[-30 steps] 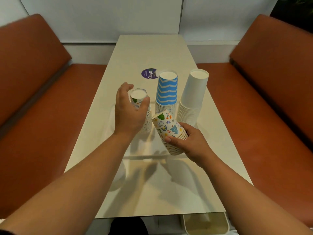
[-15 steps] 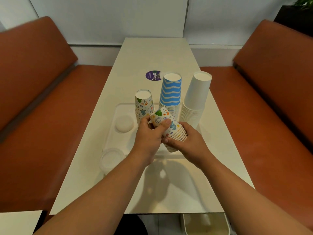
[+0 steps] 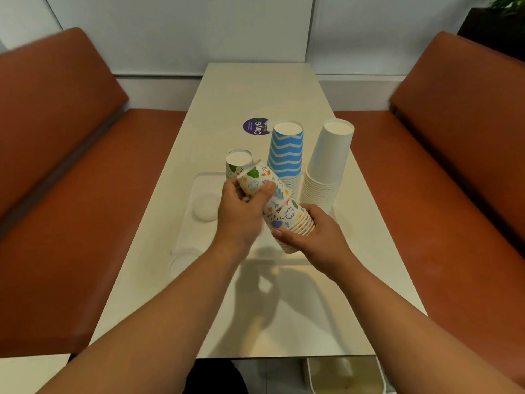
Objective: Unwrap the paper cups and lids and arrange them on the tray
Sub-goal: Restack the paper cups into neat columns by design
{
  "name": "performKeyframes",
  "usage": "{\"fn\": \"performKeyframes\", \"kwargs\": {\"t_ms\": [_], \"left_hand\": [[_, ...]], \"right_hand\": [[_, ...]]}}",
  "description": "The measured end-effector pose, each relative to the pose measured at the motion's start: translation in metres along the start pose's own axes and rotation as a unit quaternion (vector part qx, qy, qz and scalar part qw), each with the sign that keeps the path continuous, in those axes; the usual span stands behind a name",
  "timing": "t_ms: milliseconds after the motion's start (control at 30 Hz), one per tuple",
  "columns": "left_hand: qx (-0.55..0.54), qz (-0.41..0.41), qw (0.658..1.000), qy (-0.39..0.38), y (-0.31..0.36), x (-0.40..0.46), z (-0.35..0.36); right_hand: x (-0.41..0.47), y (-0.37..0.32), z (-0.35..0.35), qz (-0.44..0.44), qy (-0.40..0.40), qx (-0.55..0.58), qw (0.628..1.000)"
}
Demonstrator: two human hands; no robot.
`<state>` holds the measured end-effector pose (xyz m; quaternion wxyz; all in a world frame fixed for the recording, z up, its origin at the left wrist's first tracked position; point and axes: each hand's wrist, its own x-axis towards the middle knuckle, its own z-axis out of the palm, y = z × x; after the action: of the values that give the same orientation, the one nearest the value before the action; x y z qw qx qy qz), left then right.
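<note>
My right hand [image 3: 315, 237] grips the lower end of a tilted stack of doodle-printed paper cups [image 3: 287, 214] above the white tray [image 3: 199, 177]. My left hand [image 3: 241, 211] is closed around the top cup [image 3: 255, 180] of that stack, which sits partly drawn off it. On the tray stand upside-down stacks: a short doodle-printed one [image 3: 237, 163], a blue-and-white zigzag one [image 3: 285, 152] and a plain white one [image 3: 326, 166]. A white lid [image 3: 205, 210] lies on the tray's left side. A clear lid [image 3: 184, 261] rests at the tray's near left corner.
The tray sits on a long cream table [image 3: 261, 89] with a purple round sticker [image 3: 255, 127] beyond the cups. Brown benches [image 3: 71, 180] run along both sides. A white bin [image 3: 345, 373] stands on the floor under the near table edge.
My left hand left the short doodle stack on the tray and came back to the held stack. It now grips the top cup and has drawn it partly off, up and to the left.
</note>
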<state>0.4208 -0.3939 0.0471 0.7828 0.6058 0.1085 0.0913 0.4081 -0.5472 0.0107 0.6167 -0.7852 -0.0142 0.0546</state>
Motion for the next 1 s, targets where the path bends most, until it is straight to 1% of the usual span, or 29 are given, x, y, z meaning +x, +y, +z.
{"fn": "performKeyframes", "kwargs": {"t_ms": [100, 200, 267, 467, 600, 800, 933, 1000], "left_hand": [[0.075, 0.090, 0.992, 0.038, 0.023, 0.023, -0.007], [0.165, 0.196, 0.965, 0.060, 0.048, 0.046, -0.014], [0.186, 0.229, 0.953, 0.062, 0.058, 0.058, -0.017], [0.239, 0.249, 0.934, 0.090, 0.054, 0.083, -0.024], [0.298, 0.217, 0.928, 0.053, 0.040, 0.087, -0.027], [0.260, 0.244, 0.932, 0.066, 0.023, 0.080, -0.031], [0.297, 0.242, 0.923, 0.038, 0.016, 0.075, -0.033], [0.332, 0.223, 0.916, 0.027, 0.006, 0.074, -0.034]], "right_hand": [[-0.002, 0.003, -0.003, 0.010, 0.010, -0.002, 1.000], [-0.002, 0.002, -0.006, 0.013, 0.015, -0.005, 1.000], [-0.002, 0.000, -0.006, 0.013, 0.015, -0.002, 1.000], [-0.002, 0.001, -0.007, 0.015, 0.006, -0.011, 1.000], [0.001, 0.000, -0.008, 0.018, 0.006, -0.017, 1.000], [0.002, 0.004, -0.008, 0.024, 0.006, -0.010, 1.000], [0.002, 0.003, -0.007, 0.018, 0.003, -0.004, 1.000], [0.001, 0.002, -0.007, 0.015, -0.001, 0.007, 1.000]]}}
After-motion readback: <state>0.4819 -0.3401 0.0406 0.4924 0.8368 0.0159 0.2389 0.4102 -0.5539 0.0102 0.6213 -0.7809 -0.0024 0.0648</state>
